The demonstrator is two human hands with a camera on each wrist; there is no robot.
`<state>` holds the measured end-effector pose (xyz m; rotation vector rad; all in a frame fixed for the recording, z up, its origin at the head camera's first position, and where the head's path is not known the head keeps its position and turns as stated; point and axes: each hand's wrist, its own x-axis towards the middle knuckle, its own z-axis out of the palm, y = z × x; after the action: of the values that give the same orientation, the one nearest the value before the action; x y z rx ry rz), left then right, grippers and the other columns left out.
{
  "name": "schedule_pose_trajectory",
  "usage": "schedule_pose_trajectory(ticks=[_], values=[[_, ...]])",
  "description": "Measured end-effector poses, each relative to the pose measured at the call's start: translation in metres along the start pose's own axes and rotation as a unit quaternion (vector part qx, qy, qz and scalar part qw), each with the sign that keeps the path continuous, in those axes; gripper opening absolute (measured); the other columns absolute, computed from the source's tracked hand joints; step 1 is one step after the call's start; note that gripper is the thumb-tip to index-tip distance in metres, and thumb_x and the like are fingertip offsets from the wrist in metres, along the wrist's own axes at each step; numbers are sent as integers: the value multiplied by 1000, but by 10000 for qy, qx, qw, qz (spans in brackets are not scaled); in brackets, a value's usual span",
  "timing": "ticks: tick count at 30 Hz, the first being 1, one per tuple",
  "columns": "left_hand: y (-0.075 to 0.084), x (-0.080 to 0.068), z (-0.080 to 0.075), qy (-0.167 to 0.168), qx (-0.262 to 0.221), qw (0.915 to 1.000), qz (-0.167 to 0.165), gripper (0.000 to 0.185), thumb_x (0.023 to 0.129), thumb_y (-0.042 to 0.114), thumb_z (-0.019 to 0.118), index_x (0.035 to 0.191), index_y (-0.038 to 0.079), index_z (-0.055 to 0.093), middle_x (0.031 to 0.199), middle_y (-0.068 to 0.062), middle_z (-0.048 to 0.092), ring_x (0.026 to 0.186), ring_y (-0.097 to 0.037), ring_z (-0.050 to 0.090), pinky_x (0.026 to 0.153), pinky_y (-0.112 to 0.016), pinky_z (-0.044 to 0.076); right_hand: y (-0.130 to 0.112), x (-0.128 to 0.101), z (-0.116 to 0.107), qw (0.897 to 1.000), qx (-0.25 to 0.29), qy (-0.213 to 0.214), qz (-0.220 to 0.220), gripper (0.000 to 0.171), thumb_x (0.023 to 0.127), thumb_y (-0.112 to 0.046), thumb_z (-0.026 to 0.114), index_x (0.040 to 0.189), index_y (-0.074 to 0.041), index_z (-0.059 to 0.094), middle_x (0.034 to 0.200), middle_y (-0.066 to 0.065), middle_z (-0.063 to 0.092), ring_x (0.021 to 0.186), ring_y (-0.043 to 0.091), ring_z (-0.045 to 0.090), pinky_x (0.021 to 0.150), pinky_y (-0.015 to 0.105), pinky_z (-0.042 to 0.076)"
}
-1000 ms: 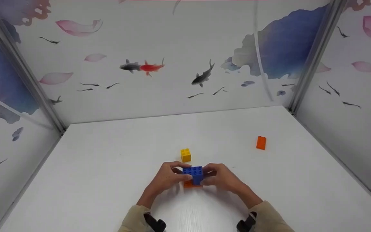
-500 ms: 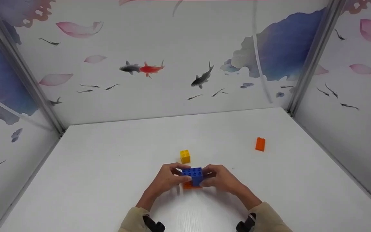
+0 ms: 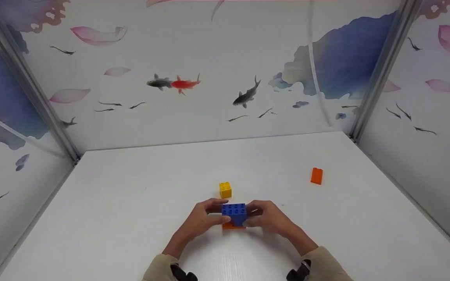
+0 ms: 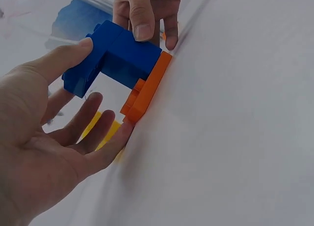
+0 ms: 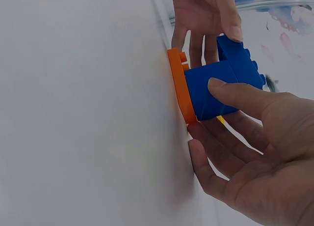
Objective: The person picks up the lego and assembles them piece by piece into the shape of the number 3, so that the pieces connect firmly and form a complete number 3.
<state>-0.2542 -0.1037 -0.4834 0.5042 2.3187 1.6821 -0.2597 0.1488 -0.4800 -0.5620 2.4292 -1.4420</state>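
The blue brick (image 3: 234, 212) sits on a flat orange plate (image 3: 231, 226) on the white surface (image 3: 131, 218), pinched between the left hand (image 3: 201, 220) and right hand (image 3: 268, 218), a yellow brick (image 3: 225, 189) just behind.

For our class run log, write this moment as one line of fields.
left hand: grips blue block | right hand: grips blue block | blue block: on orange plate, on table | loose: yellow brick, orange brick
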Motion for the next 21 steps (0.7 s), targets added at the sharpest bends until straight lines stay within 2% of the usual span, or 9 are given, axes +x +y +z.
schedule_pose_trajectory(ticks=[5, 12, 16, 21], values=[[-1, -2, -2, -11, -179, 9997, -159, 50, 91, 34, 73, 134, 10, 62, 131, -13, 65, 118, -25, 62, 100, -39, 55, 0, -1, 0, 10000, 73, 1, 18, 38, 87, -15, 78, 123, -8, 68, 121, 10, 70, 111, 24, 67, 101, 44, 54], [-1, -2, -3, -42, -149, 9994, -307, 49, 88, 38, 77, 128, 12, 66, 126, -11, 67, 109, -22, 63, 94, -36, 58, -1, -1, -3, 9997, 86, -95, 184, 41, 87, -16, 78, 126, -10, 67, 124, 9, 69, 113, 24, 67, 102, 44, 54], [-1, -1, -3, -81, -271, 9988, -408, 50, 87, 39, 78, 128, 13, 66, 125, -10, 68, 109, -21, 64, 93, -36, 59, -3, -2, -10, 9990, 104, -357, 252, 43, 88, -21, 77, 129, -11, 65, 129, 10, 67, 117, 27, 65, 104, 46, 52], [0, -3, -3, -58, -288, 9987, -428, 49, 87, 36, 78, 128, 11, 66, 126, -13, 68, 110, -23, 65, 92, -37, 59, -7, -1, -27, 9958, -5, -894, 188, 47, 91, -28, 74, 134, -16, 62, 139, 10, 62, 129, 34, 58, 109, 54, 46]])
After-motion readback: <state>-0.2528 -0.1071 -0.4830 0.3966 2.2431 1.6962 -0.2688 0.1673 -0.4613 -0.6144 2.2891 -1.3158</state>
